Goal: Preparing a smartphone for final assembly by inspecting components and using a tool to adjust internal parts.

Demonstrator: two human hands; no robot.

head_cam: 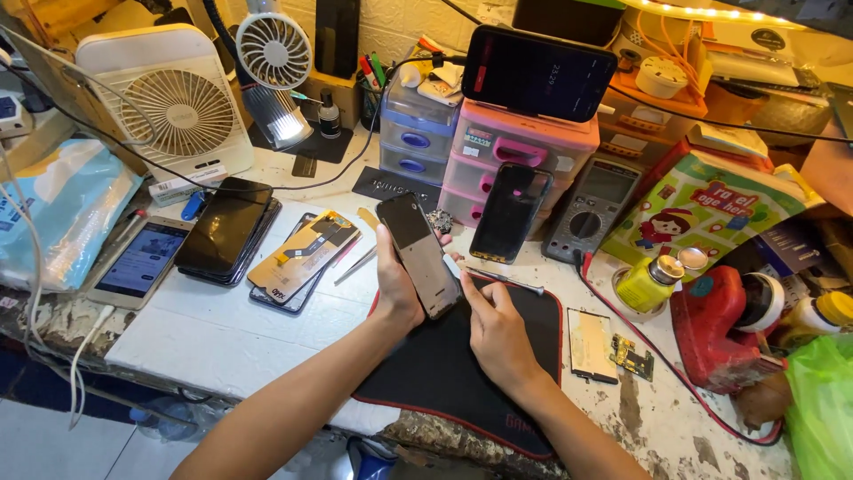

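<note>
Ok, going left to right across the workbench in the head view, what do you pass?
White phone with lit screen → stack of dark phones → opened phone showing its insides → left hand holding a phone → right hand → loose battery → small circuit board → red container.

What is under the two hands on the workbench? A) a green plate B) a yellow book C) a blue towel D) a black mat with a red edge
D: the left hand, holding a phone, and the right hand are both over a black mat with a red edge.
</note>
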